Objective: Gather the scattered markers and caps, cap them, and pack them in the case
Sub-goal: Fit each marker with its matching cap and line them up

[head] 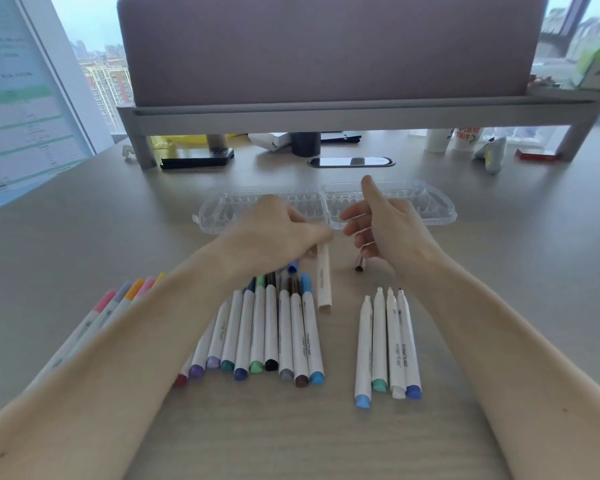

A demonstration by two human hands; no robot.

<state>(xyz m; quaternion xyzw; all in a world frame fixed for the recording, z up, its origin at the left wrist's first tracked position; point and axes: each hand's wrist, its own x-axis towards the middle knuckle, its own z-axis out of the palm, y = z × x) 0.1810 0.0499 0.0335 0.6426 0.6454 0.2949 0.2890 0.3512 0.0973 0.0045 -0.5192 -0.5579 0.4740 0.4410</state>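
Note:
My left hand (278, 230) is closed around the top of a white marker (324, 278) that hangs down toward the desk. My right hand (383, 223) hovers beside it, thumb up and fingers curled, with a small brownish cap (361, 263) at its lower fingers; whether it grips the cap I cannot tell. A clear plastic case (437, 206) lies open behind both hands. A row of capped markers (267, 327) lies below my left hand. Several uncapped white markers (388, 344) lie to the right. More capped markers (125, 296) show left of my left forearm.
A grey monitor riser (326, 114) spans the back of the desk with a screen on it. Under it sit a black phone (196, 157), cups and small items. A second monitor (18, 98) stands at the left.

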